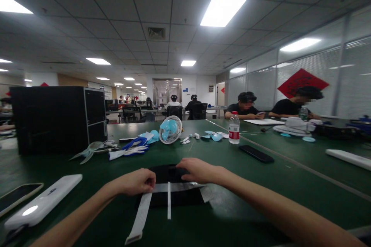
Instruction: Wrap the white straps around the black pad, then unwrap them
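Left hand (142,181): fingers curled together at the upper end of the wide strap (142,216); whether they pinch it, cannot tell.

Right hand (197,170): forefinger reaching leftward, thumb apart below it, over the black piece (185,199); any grip on it, cannot tell.

Black piece: flat on the green table (232,208), between and under the hands, a silvery band (181,188) across it.

Wide strap: white, ribbed, slanting toward the wearer, left of the thin strip (169,204), which lies upright in view across the black piece.

Beyond the hands: fan (171,129), white cage, blue blades, tilted; gloves (129,150), blue and white, left of it; bottle (234,128), red cap, upright; dark phone (256,153), lying flat near the bottle.

Left: black case (52,119), upright; white power bank (45,200), flat.
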`<action>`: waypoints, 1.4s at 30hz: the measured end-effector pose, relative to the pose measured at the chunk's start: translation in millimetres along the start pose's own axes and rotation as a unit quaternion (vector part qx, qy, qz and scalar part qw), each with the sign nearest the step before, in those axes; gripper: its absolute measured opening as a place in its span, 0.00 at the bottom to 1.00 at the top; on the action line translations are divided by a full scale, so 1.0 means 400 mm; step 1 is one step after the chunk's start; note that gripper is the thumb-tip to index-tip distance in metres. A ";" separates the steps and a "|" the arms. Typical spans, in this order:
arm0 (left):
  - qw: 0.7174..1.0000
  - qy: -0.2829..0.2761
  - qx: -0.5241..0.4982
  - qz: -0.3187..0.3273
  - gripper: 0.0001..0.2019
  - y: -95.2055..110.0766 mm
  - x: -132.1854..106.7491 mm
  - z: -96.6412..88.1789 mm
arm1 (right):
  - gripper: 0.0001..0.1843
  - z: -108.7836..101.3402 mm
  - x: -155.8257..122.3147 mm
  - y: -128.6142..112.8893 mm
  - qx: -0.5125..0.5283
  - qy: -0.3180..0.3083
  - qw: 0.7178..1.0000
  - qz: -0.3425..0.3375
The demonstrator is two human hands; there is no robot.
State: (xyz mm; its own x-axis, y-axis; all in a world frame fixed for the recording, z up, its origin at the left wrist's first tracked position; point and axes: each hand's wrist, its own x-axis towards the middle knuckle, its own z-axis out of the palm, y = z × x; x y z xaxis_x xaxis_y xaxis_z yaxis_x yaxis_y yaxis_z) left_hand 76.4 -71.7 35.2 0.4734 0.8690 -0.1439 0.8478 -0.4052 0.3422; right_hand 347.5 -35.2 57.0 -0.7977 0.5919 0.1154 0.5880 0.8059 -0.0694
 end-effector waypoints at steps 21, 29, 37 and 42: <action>0.971 0.144 0.145 -0.127 0.10 -0.144 0.029 -0.013 | 0.16 0.050 0.155 0.003 -0.055 -0.019 0.998 0.023; 0.970 0.123 0.153 -0.143 0.09 -0.148 0.024 -0.012 | 0.14 0.006 0.096 0.127 -0.061 0.072 0.994 0.048; 0.977 0.120 0.126 -0.127 0.10 -0.147 0.023 -0.005 | 0.12 -0.058 -0.079 0.396 -0.084 0.113 0.949 0.280; 0.975 0.117 0.140 -0.126 0.10 -0.151 0.031 -0.001 | 0.10 -0.034 -0.164 0.560 -0.074 0.096 0.900 0.419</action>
State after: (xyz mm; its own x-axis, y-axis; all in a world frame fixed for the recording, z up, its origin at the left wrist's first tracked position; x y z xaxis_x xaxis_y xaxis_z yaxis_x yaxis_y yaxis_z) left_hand 31.1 -36.5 13.2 0.2023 0.9786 0.0371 0.9775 -0.2041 0.0524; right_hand 533.5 106.4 47.2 -0.0357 0.9665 0.2541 0.9950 0.0580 -0.0809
